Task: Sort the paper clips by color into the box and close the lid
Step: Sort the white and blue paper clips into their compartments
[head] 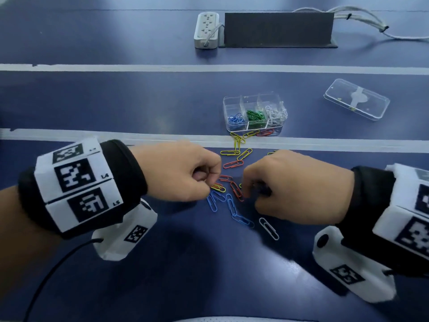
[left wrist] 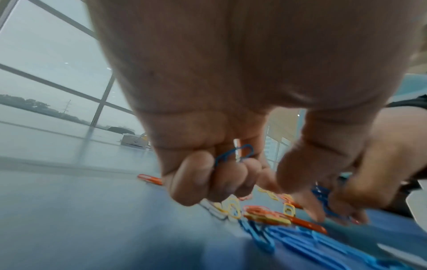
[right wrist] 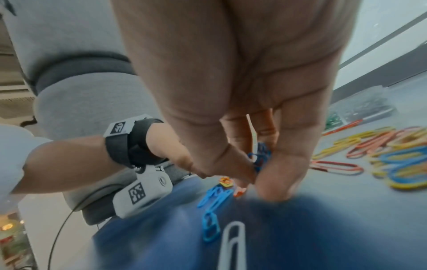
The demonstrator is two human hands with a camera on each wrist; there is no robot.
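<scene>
With our left hand [left wrist: 208, 175] curled on a blue clip [left wrist: 233, 155] and our right hand [right wrist: 256, 164] pinching more blue clips [right wrist: 261, 155] over the scattered pile [head: 234, 173], we should gather the remaining blues, then carry them to the clear box [head: 254, 113] beyond.

left hand [head: 183, 170] fisted, right hand [head: 294, 187] pinching

Clear glossy plastic box [head: 254, 112]

Blue, green and white paper clips [head: 255, 117] fill a clear box [head: 228, 105] on the navy table [head: 139, 101].
</scene>
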